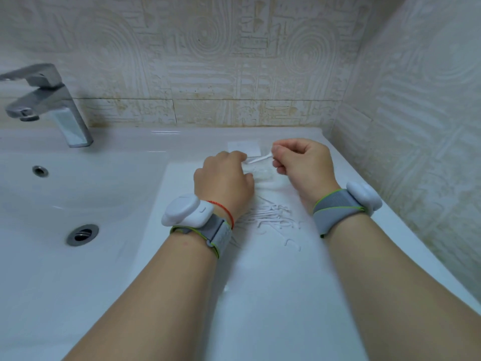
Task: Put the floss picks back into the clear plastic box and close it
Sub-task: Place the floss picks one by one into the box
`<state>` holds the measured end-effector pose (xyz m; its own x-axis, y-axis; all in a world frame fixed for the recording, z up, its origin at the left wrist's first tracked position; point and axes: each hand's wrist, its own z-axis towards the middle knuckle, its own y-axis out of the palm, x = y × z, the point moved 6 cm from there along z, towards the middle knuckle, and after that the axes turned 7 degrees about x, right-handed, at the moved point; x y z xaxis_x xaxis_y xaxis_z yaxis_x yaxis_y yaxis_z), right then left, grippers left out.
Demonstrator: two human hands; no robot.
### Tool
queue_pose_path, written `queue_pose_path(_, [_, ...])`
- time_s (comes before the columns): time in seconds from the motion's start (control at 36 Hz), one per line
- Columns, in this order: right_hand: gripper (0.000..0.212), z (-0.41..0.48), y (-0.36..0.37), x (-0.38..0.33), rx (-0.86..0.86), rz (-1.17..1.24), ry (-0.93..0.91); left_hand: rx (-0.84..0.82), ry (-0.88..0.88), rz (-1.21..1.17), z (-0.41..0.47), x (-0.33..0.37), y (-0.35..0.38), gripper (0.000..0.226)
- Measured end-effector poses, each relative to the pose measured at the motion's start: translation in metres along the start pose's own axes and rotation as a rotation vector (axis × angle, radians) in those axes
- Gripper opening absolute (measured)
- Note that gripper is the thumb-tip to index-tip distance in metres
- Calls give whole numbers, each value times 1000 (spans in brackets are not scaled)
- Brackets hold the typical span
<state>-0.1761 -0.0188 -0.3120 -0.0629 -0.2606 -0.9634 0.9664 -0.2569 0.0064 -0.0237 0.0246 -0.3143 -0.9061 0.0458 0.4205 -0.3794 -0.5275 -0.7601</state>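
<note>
Several white floss picks (270, 216) lie scattered on the white counter (273, 282) between my wrists. The clear plastic box (264, 175) stands on the counter just beyond them, between my hands, and is hard to make out. My left hand (225, 179) rests with curled fingers at the box's left side and touches one end of a small bundle of floss picks (259, 159). My right hand (303, 165) pinches the other end of that bundle above the box. A clear flat piece (244, 149), perhaps the lid, lies behind.
A white sink basin (65, 199) with a drain (82, 234) and an overflow hole (40, 170) lies at the left. A chrome faucet (49, 102) stands at the back left. Tiled walls close the counter at the back and right.
</note>
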Motion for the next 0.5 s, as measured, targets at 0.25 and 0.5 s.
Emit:
queue_pose_path(0.25, [12,16,-18,15,175,-238,-24,-60,9,25,1,-1,5,21])
queue_pose_path(0.5, [7,5,12,16,-62,-505,-258,-70,-2,-66,-6,3,3,18])
